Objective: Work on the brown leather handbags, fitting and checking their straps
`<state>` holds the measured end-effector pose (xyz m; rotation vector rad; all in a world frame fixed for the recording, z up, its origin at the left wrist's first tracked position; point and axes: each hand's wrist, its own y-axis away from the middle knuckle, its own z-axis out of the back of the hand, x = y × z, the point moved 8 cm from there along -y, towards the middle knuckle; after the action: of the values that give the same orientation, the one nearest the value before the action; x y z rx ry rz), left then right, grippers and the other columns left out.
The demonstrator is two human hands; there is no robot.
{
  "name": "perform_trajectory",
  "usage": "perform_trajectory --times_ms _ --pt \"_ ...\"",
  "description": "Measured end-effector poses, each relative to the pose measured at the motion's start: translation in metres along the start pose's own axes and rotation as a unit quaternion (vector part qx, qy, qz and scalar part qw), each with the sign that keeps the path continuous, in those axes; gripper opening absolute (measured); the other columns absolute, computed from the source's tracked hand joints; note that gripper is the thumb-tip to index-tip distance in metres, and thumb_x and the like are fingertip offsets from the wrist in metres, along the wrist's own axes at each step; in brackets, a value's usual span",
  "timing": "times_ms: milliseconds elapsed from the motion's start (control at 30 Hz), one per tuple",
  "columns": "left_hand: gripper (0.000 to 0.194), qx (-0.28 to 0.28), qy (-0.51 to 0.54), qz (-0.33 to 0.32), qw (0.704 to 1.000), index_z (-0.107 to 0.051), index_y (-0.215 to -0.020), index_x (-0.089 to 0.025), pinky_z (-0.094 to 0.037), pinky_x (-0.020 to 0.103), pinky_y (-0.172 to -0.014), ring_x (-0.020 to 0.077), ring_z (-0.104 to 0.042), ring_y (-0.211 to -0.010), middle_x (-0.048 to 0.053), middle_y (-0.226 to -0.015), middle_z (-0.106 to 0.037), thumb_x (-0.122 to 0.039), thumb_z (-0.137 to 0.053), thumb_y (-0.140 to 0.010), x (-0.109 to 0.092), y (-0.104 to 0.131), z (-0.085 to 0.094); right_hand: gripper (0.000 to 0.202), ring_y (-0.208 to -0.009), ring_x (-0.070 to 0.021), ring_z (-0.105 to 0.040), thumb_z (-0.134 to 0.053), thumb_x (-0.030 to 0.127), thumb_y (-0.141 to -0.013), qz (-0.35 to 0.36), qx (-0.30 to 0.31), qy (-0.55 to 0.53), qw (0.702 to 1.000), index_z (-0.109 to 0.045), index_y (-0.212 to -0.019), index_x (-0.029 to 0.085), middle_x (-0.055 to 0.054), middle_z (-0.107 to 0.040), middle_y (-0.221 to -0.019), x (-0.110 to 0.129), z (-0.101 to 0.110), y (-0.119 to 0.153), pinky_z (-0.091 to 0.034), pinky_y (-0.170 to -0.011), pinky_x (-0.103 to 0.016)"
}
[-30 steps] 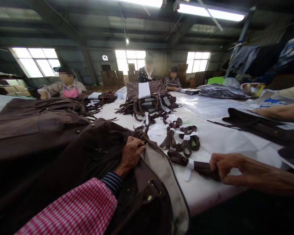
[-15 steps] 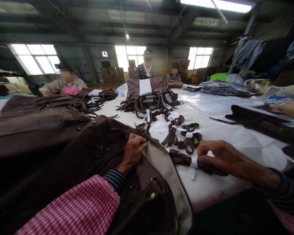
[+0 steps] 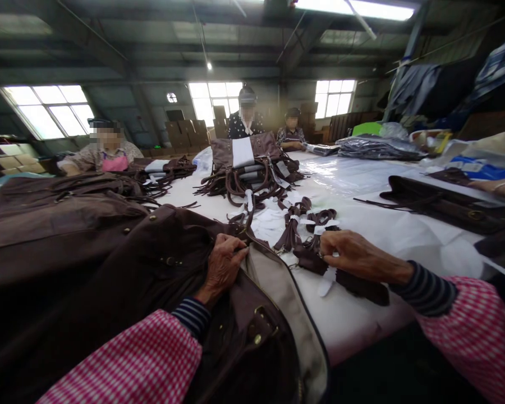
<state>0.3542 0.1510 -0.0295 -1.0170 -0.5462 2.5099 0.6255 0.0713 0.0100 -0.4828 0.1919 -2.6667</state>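
A large dark brown bag [image 3: 88, 280] with brass fittings fills the left side, its zipped opening showing a beige lining [image 3: 294, 303]. My left hand [image 3: 224, 264] pinches the bag's edge at the top of that opening. To the right, my right hand [image 3: 359, 255] has its fingers curled down onto a folded brown strap bundle [image 3: 357, 286] with a white paper band [image 3: 328, 280] around it. The fingertips are partly hidden behind the hand. Just beyond lie more banded brown straps [image 3: 292, 230], close to my right knuckles.
A stack of brown bags [image 3: 252, 151] with white wrapping stands mid-table. Clear plastic sheets [image 3: 345, 171] and packed plastic bags [image 3: 379, 147] lie at the back right. Another brown bag [image 3: 446, 205] is beside a person's arm [image 3: 499, 188] at right. Several co-workers sit or stand across the white table.
My right hand has moved left onto the strap bundle's paper band, and the bundle has turned slightly. My left hand keeps its place on the bag edge. The view has shifted a little.
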Motion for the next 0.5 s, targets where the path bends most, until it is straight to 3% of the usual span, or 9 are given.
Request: perform_trajectory --times_ms 133,300,400,500 --pt "0.004 0.001 0.000 -0.001 1.000 -0.072 -0.081 -0.020 -0.046 0.032 -0.085 0.0199 -0.056 -0.094 0.004 -0.093 -0.057 -0.021 -0.069 -0.082 0.001 0.000 -0.001 0.016 -0.062 -0.0133 -0.043 -0.053 0.014 -0.076 -0.008 0.020 -0.018 1.000 -0.043 -0.066 0.020 0.003 -0.048 -0.065 -0.017 0.011 -0.006 -0.028 -0.059 -0.028" --pt "0.004 0.002 -0.003 0.001 1.000 -0.071 -0.080 -0.020 -0.046 0.033 -0.087 0.0196 -0.056 -0.093 0.003 -0.092 -0.057 -0.023 -0.069 -0.082 0.001 0.000 -0.001 0.012 -0.062 -0.0122 -0.045 -0.060 0.019 -0.075 -0.017 0.035 -0.133 0.990 -0.053 -0.066 0.018 0.003 -0.052 -0.065 -0.010 0.009 -0.022 -0.033 -0.057 -0.026" --pt "0.005 0.002 -0.002 0.001 1.000 -0.071 -0.079 -0.020 -0.046 0.033 -0.086 0.0195 -0.056 -0.092 0.003 -0.092 -0.056 -0.023 -0.068 -0.082 0.000 0.000 0.000 0.013 -0.062 -0.0118 -0.050 -0.067 0.026 -0.075 -0.056 0.067 -0.302 0.949 -0.059 -0.070 0.016 0.001 -0.059 -0.071 -0.001 -0.006 -0.030 -0.039 -0.055 -0.025" --pt "0.005 -0.001 0.004 -0.007 1.000 -0.070 -0.079 -0.019 -0.045 0.033 -0.084 0.0198 -0.056 -0.093 0.003 -0.092 -0.055 -0.022 -0.068 -0.082 -0.002 0.000 0.001 0.023 -0.062 -0.0097 -0.055 -0.074 0.033 -0.073 -0.104 0.061 -0.426 0.896 -0.061 -0.070 0.014 -0.006 -0.069 -0.094 -0.001 -0.010 -0.028 -0.045 -0.056 -0.024"
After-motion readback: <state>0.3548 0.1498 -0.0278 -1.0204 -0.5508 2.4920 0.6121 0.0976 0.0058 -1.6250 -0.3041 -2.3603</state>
